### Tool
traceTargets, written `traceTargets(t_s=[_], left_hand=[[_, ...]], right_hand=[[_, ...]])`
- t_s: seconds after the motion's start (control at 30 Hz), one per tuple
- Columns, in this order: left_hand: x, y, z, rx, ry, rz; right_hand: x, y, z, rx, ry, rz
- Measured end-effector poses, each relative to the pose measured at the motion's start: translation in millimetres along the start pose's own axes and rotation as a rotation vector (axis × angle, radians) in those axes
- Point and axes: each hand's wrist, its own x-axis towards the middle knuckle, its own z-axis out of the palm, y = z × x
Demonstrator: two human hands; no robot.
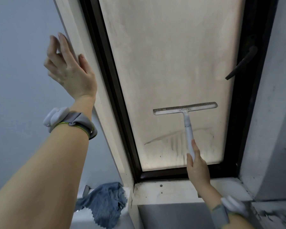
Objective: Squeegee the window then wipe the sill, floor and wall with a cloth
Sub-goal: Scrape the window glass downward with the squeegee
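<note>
A tall frosted window pane (168, 60) in a dark frame fills the middle of the view. My right hand (196, 166) grips the lower end of a white squeegee (186, 109), whose blade lies flat against the lower part of the glass. Dark drip streaks mark the glass under the blade. My left hand (69, 66) rests with straight fingers on the pale left edge of the window recess (89, 66). A blue cloth (104, 204) lies crumpled at the lower left, beside the dirty white sill (163, 190).
A dark window handle (241, 63) sticks out from the right side of the frame. Grey walls (274, 113) close in on the right and left. Black grime speckles the surface at the lower right corner (271, 215).
</note>
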Motion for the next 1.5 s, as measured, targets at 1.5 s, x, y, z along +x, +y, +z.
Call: traceTargets(t_s=[1.5], left_hand=[[-80.5, -25.1, 0.8, -0.042, -0.078, -0.087]], right_hand=[[3.8, -33.3, 21.0, -0.055, -0.046, -0.207]])
